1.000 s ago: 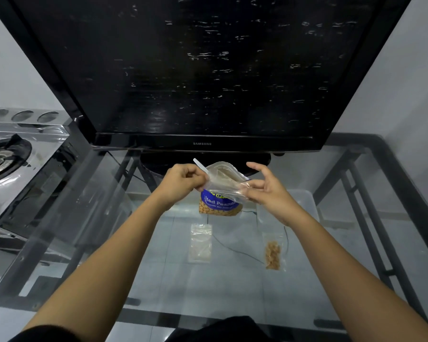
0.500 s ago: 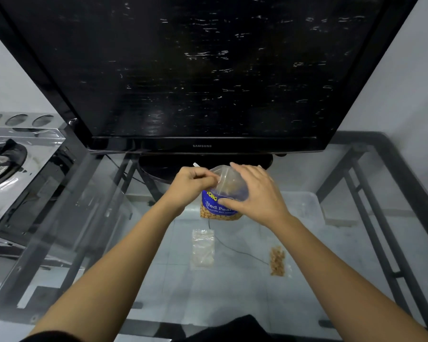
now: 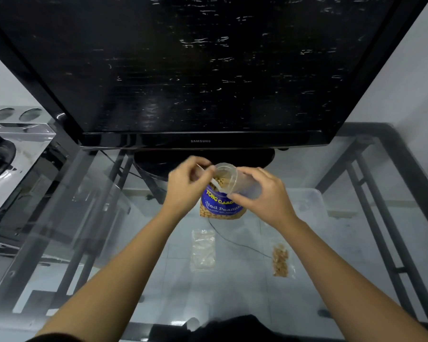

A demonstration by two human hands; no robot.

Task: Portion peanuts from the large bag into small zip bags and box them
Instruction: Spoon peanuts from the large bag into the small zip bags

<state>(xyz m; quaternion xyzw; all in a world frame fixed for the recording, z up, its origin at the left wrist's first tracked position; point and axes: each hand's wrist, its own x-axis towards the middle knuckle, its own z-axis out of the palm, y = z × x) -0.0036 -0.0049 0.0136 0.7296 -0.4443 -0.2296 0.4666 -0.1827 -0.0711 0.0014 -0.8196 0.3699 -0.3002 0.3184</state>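
Observation:
The large peanut bag (image 3: 221,207), blue label and clear top, stands on the glass table (image 3: 139,280) in front of the TV stand. My right hand (image 3: 265,193) grips its clear upper part and holds the mouth open and round. My left hand (image 3: 187,185), blurred, pinches a white spoon (image 3: 214,185) whose tip reaches into the bag's mouth over the peanuts. Nearer to me lie two small zip bags: a clear one (image 3: 203,250) that looks nearly empty, and one with peanuts (image 3: 280,260) to its right. A translucent plastic box (image 3: 309,203) sits behind my right wrist.
A big black TV (image 3: 200,70) on a round base (image 3: 158,161) fills the back of the table. A steel gas stove (image 3: 13,154) stands to the left. Black metal frame bars (image 3: 381,218) and a thin cable (image 3: 235,243) show through the glass.
My right hand went from spread beside the bag to gripping its top, and the mouth now stands round and open. My left hand has tipped the spoon down into the bag.

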